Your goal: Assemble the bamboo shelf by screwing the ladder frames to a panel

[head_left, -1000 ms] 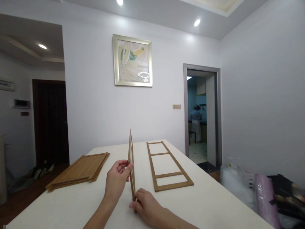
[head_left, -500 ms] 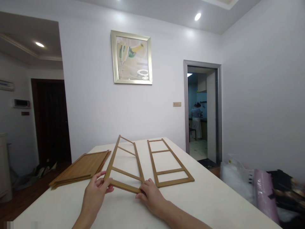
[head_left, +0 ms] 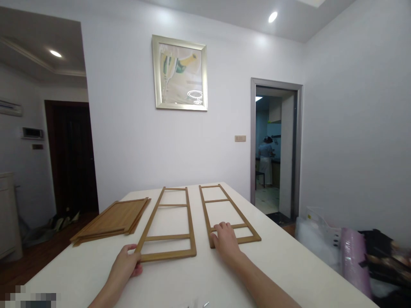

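Two ladder-like wooden frames lie side by side on a white table (head_left: 167, 282). My left hand (head_left: 126, 262) is closed on the near left corner of the left wooden frame (head_left: 168, 256), thumb on top and fingers beneath. That frame lies nearly level, its near right corner at the tabletop. My right hand (head_left: 225, 240) rests over the near end of the right wooden frame (head_left: 237, 214), fingers stretched forward across its lower rails. The hand hides part of the rails there. Left of the frames is a small stack of wooden panels (head_left: 117, 217).
Small metal pieces (head_left: 206, 304) show at the table's near edge. A plastic-wrapped pink roll (head_left: 352, 261) and other bags stand right of the table. Behind the table is a wall with a framed picture (head_left: 180, 72). A person (head_left: 266, 158) stands beyond the doorway.
The left frame has come down from a tilt to nearly flat. My right hand has let go of its near right corner and moved right onto the other frame.
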Available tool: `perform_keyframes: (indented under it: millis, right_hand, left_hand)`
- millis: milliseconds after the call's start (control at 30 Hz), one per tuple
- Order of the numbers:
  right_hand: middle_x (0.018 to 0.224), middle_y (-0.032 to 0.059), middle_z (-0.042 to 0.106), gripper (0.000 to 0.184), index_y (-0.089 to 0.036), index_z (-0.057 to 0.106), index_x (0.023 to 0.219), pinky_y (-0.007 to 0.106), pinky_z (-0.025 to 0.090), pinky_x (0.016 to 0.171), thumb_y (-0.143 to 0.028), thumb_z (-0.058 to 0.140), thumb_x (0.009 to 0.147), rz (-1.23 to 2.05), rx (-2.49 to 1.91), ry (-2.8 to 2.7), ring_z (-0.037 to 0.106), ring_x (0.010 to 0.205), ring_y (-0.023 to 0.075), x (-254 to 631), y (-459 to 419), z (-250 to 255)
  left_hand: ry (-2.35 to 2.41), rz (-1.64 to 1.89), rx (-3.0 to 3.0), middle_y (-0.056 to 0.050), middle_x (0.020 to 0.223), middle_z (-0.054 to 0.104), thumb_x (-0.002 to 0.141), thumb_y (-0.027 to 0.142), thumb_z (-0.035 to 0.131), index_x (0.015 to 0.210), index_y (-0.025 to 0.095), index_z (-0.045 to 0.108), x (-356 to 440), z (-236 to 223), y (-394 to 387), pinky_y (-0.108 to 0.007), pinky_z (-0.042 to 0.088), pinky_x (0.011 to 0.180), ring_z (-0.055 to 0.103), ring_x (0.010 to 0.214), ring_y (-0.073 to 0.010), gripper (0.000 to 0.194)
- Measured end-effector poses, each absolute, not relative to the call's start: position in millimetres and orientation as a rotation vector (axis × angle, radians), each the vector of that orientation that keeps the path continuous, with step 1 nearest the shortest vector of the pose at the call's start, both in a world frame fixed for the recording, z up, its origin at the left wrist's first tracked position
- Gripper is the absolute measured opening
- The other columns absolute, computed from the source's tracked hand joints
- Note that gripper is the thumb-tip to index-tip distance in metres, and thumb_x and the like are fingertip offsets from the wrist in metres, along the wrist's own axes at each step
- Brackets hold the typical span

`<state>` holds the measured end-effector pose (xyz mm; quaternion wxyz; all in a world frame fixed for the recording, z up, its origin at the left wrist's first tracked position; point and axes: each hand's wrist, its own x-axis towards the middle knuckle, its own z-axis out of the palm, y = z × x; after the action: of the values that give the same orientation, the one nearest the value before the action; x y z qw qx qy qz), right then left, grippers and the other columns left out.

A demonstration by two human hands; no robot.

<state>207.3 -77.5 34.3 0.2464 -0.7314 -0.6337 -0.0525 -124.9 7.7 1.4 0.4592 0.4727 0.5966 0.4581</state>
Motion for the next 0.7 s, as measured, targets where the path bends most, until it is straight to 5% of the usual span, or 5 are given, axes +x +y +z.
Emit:
perform_keyframes:
  millis: [100,267,567,700]
  right_hand:
    - [0.109,0.0152,0.064,0.026,-0.015,0.067,0.104,0.038,0.038,0.087,-0.028,0.051,0.09,-0.119,-2.074,-1.706,0.053,0.104,0.0285,218,-78,29]
    - [0.106,0.0133,0.066,0.027,-0.016,0.07,0.088,0.035,0.037,0.083,-0.032,0.048,0.091,-0.086,-2.088,-1.734,0.056,0.101,0.0259,218,-76,22]
    - [0.096,0.0086,0.067,0.032,-0.017,0.064,0.078,0.033,0.036,0.078,-0.047,0.054,0.086,-0.03,-2.023,-1.779,0.057,0.095,0.0238,211,-81,28]
    - [0.096,0.008,0.064,0.031,-0.018,0.062,0.079,0.033,0.035,0.079,-0.048,0.059,0.081,-0.031,-1.992,-1.806,0.055,0.094,0.0242,207,-83,29]
  left_hand:
    - [1.65,0.9,1.517,0.0,0.056,0.06,0.074,0.026,0.047,0.126,0.019,0.048,-135,-4,13,-0.036,0.051,0.051,0.065,0.052,-0.026,0.052]
    - [1.821,0.576,2.103,-0.013,0.099,0.072,0.084,0.033,0.038,0.118,0.026,0.062,-143,2,8,-0.044,0.05,0.076,0.068,0.093,-0.0345,0.042]
    - [1.891,0.208,2.502,-0.018,0.09,0.071,0.089,0.021,0.029,0.107,0.017,0.065,-128,13,-12,-0.047,0.047,0.074,0.068,0.084,-0.0345,0.041]
    - [1.912,0.344,2.582,-0.017,0.097,0.067,0.091,0.022,0.026,0.112,0.014,0.063,-123,20,-20,-0.045,0.047,0.074,0.065,0.089,-0.0335,0.043]
